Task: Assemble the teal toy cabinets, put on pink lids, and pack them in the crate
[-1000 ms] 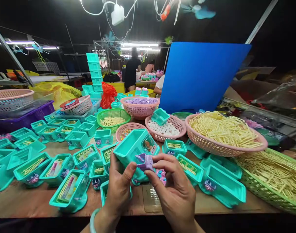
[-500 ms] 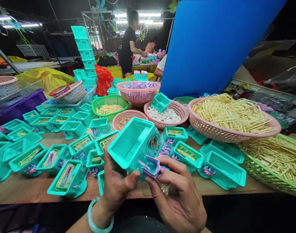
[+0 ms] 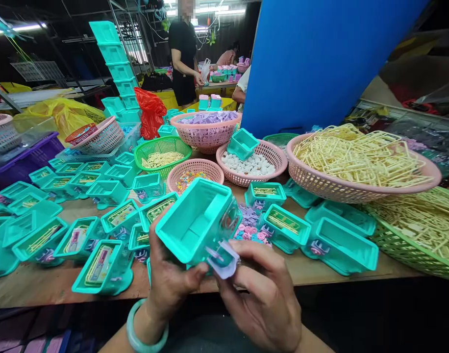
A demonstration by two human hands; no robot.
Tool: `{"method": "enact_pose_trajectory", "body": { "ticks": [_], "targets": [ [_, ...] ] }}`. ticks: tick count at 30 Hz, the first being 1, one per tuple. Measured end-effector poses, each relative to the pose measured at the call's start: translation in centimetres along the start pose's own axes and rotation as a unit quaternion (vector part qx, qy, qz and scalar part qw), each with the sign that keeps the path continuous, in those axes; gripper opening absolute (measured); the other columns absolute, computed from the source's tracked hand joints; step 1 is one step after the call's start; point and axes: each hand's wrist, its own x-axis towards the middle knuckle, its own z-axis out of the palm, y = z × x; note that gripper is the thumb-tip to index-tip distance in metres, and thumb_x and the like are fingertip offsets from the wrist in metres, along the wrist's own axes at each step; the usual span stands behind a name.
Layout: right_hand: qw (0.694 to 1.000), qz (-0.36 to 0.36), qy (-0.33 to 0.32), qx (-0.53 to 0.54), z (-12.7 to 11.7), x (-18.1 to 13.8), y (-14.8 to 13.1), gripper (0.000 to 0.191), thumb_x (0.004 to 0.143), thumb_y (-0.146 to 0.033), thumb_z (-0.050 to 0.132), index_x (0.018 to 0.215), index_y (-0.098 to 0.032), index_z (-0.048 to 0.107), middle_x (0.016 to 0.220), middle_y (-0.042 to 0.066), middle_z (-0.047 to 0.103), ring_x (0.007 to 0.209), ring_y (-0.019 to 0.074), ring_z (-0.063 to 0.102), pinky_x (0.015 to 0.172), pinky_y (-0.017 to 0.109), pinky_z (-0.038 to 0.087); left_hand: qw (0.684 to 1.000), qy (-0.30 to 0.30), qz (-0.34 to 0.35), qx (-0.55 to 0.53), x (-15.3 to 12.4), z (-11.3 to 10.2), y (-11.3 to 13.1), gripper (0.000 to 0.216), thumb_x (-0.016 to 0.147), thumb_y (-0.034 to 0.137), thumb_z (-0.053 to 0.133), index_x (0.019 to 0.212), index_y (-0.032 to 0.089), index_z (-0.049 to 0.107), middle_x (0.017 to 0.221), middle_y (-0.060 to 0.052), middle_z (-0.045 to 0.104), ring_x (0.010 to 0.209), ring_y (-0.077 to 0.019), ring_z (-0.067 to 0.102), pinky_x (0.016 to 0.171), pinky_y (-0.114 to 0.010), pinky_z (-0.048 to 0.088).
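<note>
A teal plastic box is tilted in front of me, its open top facing me and its inside bare. My left hand is closed around its left end and underside, thumb on the near edge. A small lavender plastic piece with prongs stands out from the side of the box. My right hand pinches that piece between thumb and fingers. Whether the piece is joined to the box, I cannot tell. Behind the box lie pink and blue rosette-like pieces and a heap of lavender parts.
Many teal boxes cover the table's left side; others stand at right. Behind are baskets of white pieces, lavender parts and pale yellow sticks. A blue panel rises behind. A person stands further back.
The box and both hands have shifted slightly left in view. The lavender piece has turned and now points lower. The standing person has turned and holds a clear bag.
</note>
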Motion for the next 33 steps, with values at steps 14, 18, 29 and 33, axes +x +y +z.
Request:
{"method": "enact_pose_trajectory", "body": {
  "ticks": [14,18,29,33],
  "targets": [
    [0.984,0.139,0.045,0.105,0.8,-1.2,-0.8,0.034,0.088,-0.003,0.071,0.118,-0.017,0.064,0.11,0.007,0.071,0.102,0.0172,0.072,0.089,0.03,0.062,0.997,0.03,-0.061,-0.02,-0.3,-0.3,0.0,0.089,0.053,0.061,0.096,0.124,0.025,0.058,0.113,-0.008,0.077,0.095,-0.0255,0.076,0.08,-0.031,0.062],
    [0.976,0.161,0.049,0.135,0.7,-1.2,-1.0,0.031,0.088,-0.002,0.069,0.112,-0.02,0.064,0.11,0.007,0.071,0.101,0.0179,0.072,0.089,0.032,0.063,0.996,0.036,-0.074,-0.022,-0.5,-0.1,0.0,0.096,0.048,0.056,0.099,0.128,0.028,0.054,0.114,-0.007,0.076,0.093,-0.0251,0.076,0.078,-0.032,0.062],
    [0.967,0.234,0.007,0.106,0.3,-1.3,0.1,0.032,0.093,-0.024,0.076,0.123,-0.024,0.066,0.106,0.004,0.077,0.097,0.0178,0.075,0.089,0.032,0.065,0.995,0.01,-0.081,-0.051,-0.7,-0.1,-0.5,0.088,0.059,0.044,0.099,0.13,0.028,0.052,0.111,-0.005,0.073,0.093,-0.0222,0.074,0.078,-0.029,0.06],
    [0.98,0.183,-0.014,0.072,-0.4,-1.3,0.5,0.027,0.093,-0.017,0.073,0.12,-0.023,0.069,0.107,0.004,0.076,0.101,0.019,0.073,0.089,0.034,0.063,0.997,0.012,-0.045,-0.057,-0.7,0.1,-0.3,0.088,0.058,0.043,0.1,0.131,0.029,0.053,0.118,-0.005,0.072,0.099,-0.0227,0.074,0.082,-0.03,0.06]
  ]
}}
